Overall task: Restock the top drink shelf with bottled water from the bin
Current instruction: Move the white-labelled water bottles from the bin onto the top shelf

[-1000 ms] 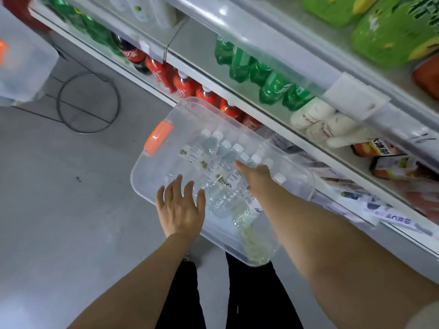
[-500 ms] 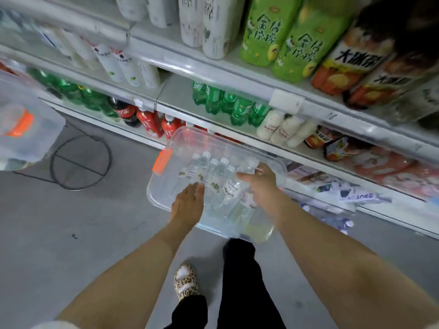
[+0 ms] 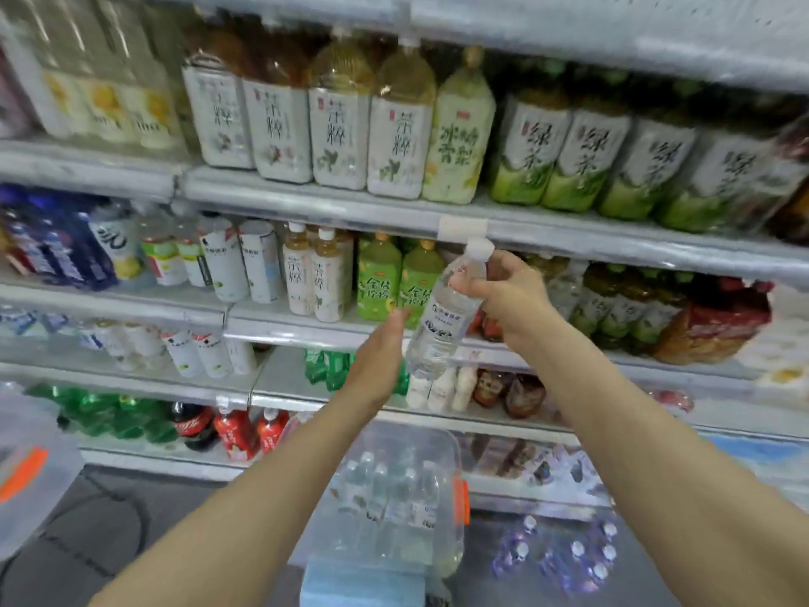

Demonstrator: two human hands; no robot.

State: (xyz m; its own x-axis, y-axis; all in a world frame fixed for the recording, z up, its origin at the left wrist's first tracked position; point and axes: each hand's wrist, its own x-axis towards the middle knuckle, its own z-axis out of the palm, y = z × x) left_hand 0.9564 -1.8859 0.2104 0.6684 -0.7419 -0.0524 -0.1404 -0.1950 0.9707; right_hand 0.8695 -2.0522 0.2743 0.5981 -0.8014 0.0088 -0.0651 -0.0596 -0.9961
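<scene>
A clear water bottle (image 3: 442,317) with a white cap and a white label hangs tilted in front of the middle shelves. My right hand (image 3: 503,295) grips it round the neck and shoulder. My left hand (image 3: 376,361) is raised just left of the bottle's lower half, fingers straight, close to it; I cannot tell whether it touches. Below my arms stands the clear plastic bin (image 3: 446,457) with orange latches, with several water bottles (image 3: 389,492) upright inside. The top shelf (image 3: 569,41) shows only as a grey edge along the frame's top.
Shelves (image 3: 350,203) full of tea and juice bottles fill the view ahead, with cola and green soda bottles (image 3: 210,427) low at the left. A second clear bin (image 3: 30,466) is at the left edge. Packed water bottles (image 3: 564,554) lie on the floor at lower right.
The view has swung up from the bin to the shelves. My right hand has lifted one water bottle out of the bin, and my left hand has risen beside it.
</scene>
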